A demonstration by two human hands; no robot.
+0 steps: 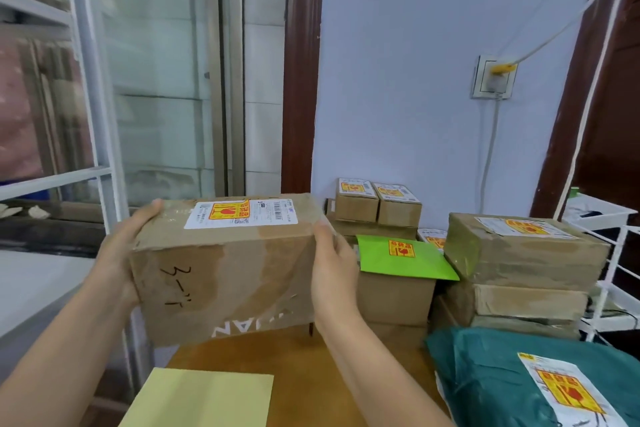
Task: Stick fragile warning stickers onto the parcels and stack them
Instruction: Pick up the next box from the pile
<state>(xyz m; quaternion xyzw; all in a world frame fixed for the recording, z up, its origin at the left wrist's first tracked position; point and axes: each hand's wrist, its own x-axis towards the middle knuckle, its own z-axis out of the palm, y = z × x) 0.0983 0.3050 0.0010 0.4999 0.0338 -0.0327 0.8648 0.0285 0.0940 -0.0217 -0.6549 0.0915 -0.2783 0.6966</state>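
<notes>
Box (225, 274): brown corrugated cardboard, rectangular, wrapped in glossy clear tape with wrinkles and worn, paler patches. Held in the air above the far edge of the wooden desk (294, 357), clear of its surface. Long axis runs left to right across the view; top face tilts slightly toward the camera. Handwritten black marks on the front face, white printed letters near the lower edge, upside down.

White shipping label (270, 213) on the top face, flat, long side parallel to the box's long axis. Yellow-and-red fragile sticker (230, 211) overlaps the label's left part.

Left hand (124, 253) grips the box's left end, fingers (149, 210) wrapped over the top left corner. Right hand (332, 267) presses flat on the right end, fingers straight, thumb along the upper edge.

Right of the box, against the pale wall: stacked cardboard parcels. Two small boxes (377, 204) side by side at the back, each with a sticker. A matte green envelope (401, 258), flat and sticker-marked, lies on a mid-height stack (394, 298). A taller stack (523, 267) of three taped boxes stands further right, sticker on top.

Near right: teal plastic mailer bag (502, 381), crinkled, soft, with label and sticker. Near centre: pale yellow sheet (204, 399) lying flat on the desk.
</notes>
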